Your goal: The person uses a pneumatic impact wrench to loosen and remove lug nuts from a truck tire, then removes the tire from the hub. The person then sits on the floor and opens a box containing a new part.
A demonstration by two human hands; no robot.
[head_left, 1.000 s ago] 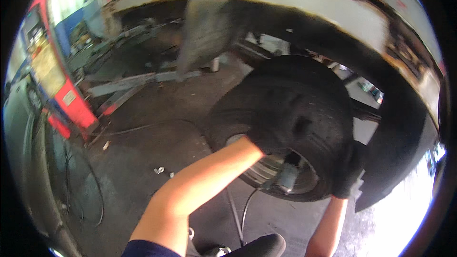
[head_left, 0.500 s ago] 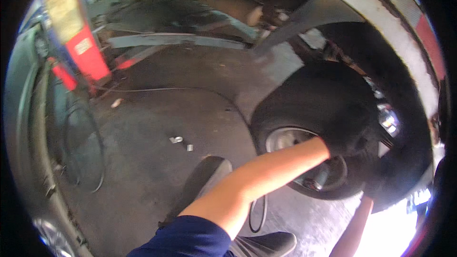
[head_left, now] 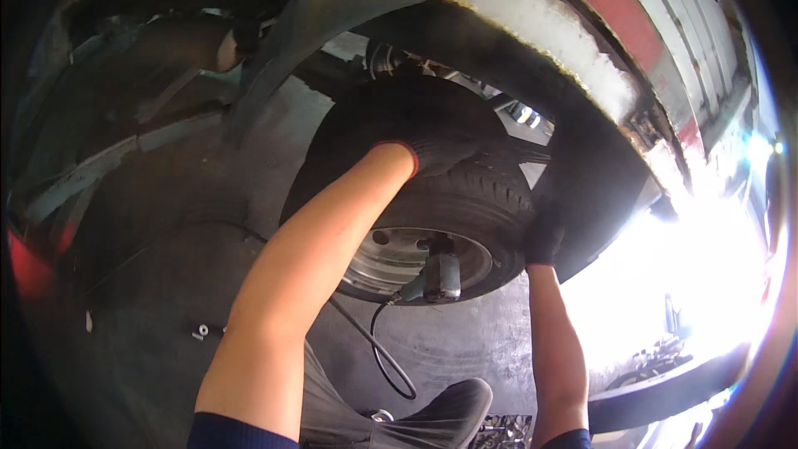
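Observation:
A black tyre (head_left: 465,191) on a silver rim (head_left: 407,258) sits in the wheel arch of a raised white vehicle (head_left: 532,17). My left hand (head_left: 436,154), in a dark glove, presses on the top of the tread. Gloved too, my right hand (head_left: 544,237) grips the tyre's right side. An air impact wrench (head_left: 440,274) hangs from the centre of the rim, and its black hose (head_left: 382,357) loops down to the floor.
Grey concrete floor (head_left: 166,283) with small nuts (head_left: 199,333) lying left of my arm. My dark shoe (head_left: 453,407) is at the bottom. A red machine (head_left: 29,270) shows at the left rim. Bright glare fills the lower right.
The view has swung up and in toward the wheel arch. Both hands stay on the tyre, the left one now on top of the tread.

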